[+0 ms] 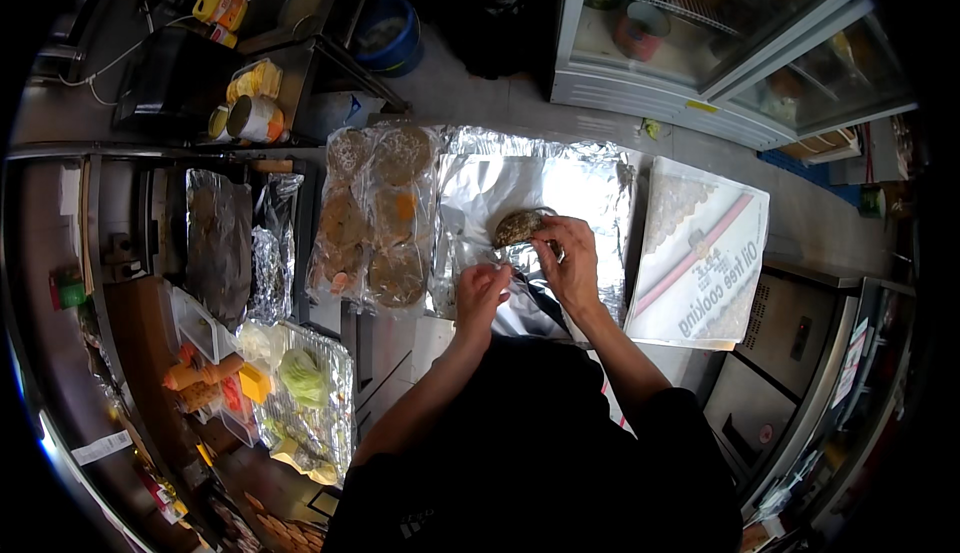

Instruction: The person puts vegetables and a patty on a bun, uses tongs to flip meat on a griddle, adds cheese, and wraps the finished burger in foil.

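A round, dark brown speckled patty or bun (519, 229) is tilted over the foil-covered surface (480, 185) in front of me. My right hand (570, 257) pinches its right edge between thumb and fingers. My left hand (481, 294) is just below and to the left, its fingertips drawn together near a bit of clear film; whether they grip the film cannot be told. To the left lie several flat round patties (397, 212) under clear plastic wrap, in two columns. A dark gap or shadow runs across the foil below my hands.
A flat printed paper package (697, 253) lies right of the foil. At lower left, a foil-lined tray (341, 373) holds lettuce (302, 377), beside a yellow block (255, 383) and sauce bottles (199, 373). Beyond stand a blue bucket (390, 35) and a glass-doored fridge (637, 88).
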Motion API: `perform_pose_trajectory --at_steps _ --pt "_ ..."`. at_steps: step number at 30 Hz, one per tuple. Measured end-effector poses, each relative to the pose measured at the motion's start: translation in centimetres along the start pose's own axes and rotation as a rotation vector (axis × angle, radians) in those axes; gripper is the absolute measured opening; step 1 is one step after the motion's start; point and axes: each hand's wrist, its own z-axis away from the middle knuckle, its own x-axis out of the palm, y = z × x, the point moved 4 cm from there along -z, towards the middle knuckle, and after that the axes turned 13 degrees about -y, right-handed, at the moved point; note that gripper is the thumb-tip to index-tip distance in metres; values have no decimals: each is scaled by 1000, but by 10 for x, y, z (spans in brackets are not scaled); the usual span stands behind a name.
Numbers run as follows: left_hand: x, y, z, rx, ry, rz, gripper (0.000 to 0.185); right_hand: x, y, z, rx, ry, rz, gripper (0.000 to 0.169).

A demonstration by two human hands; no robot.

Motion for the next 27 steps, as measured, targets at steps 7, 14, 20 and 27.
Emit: perform_pose_trajectory --at_steps 7,14,20,27 --pt "14 -6 -20 15 -61 20 78 -2 -1 -2 -35 10 26 11" --pt "23 7 -15 -4 9 49 59 -4 -1 -4 -46 10 88 8" --pt "22 2 -22 6 18 42 57 -2 3 -2 -71 41 57 9" --pt "19 -2 -24 3 37 27 62 -21 -35 9 -111 -24 100 20"
